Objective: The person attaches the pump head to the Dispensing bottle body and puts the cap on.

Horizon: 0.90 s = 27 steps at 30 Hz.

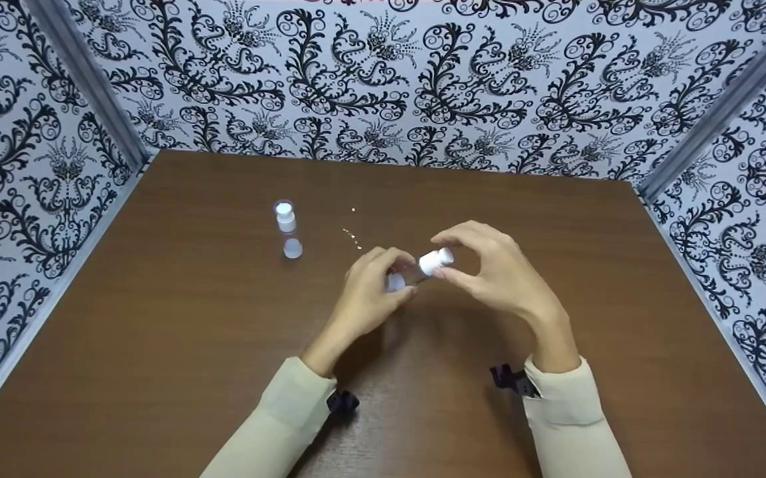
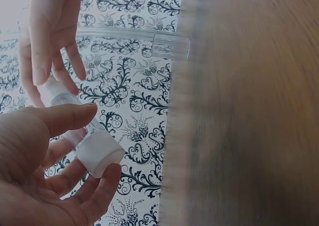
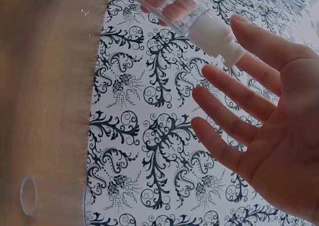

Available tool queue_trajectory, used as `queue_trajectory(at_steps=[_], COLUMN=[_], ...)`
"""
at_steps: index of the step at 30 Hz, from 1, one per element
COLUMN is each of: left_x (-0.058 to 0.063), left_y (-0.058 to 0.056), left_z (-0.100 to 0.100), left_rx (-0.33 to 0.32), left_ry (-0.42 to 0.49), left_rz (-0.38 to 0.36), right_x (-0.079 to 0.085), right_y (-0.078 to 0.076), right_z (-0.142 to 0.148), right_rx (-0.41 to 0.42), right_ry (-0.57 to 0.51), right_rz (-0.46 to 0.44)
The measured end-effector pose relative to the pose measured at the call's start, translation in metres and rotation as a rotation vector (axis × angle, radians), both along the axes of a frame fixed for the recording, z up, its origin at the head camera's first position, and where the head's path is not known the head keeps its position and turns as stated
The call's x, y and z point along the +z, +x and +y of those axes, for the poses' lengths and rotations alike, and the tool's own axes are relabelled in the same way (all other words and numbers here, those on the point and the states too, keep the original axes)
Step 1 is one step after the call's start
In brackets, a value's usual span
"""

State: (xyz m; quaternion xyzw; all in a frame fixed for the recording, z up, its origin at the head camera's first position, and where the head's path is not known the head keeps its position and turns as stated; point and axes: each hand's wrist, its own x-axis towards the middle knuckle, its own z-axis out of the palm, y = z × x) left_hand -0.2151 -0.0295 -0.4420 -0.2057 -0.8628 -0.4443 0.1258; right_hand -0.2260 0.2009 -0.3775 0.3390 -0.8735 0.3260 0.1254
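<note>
My left hand (image 1: 371,282) grips a small pump bottle (image 2: 102,153) round its clear body. The bottle is tilted, its white base toward the left palm and its white pump top (image 1: 436,261) pointing at my right hand (image 1: 499,269). The right thumb and index finger stand on either side of the pump top. In the right wrist view the right fingers (image 3: 237,128) are spread and fairly straight; whether a fingertip touches the pump top I cannot tell. A second pump bottle (image 1: 285,226), also with white top and base, stands upright to the left.
Small white bits (image 1: 353,239) lie scattered on the brown wooden table (image 1: 210,318) between the second bottle and the hands. A clear plastic cylinder (image 3: 29,196) shows at the right wrist view's lower left. Black-and-white patterned walls (image 1: 370,79) enclose the back and sides.
</note>
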Motion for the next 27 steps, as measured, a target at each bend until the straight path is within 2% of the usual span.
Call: queue_trajectory(at_steps=[7, 14, 27], left_x=[-0.0007, -0.0012, 0.0018], left_y=[0.0001, 0.0000, 0.0008], left_z=[-0.0006, -0.0006, 0.0010], left_rx=[0.005, 0.007, 0.008], left_ry=[-0.004, -0.009, -0.004], left_rz=[-0.005, -0.006, 0.002], right_x=[0.0008, -0.0017, -0.0045], right_y=[-0.0001, -0.0020, -0.0025], right_z=[0.0012, 0.0000, -0.0007], right_rx=[0.069, 0.104, 0.088], right_ry=[-0.009, 0.000, 0.040], right_rz=[0.013, 0.020, 0.042])
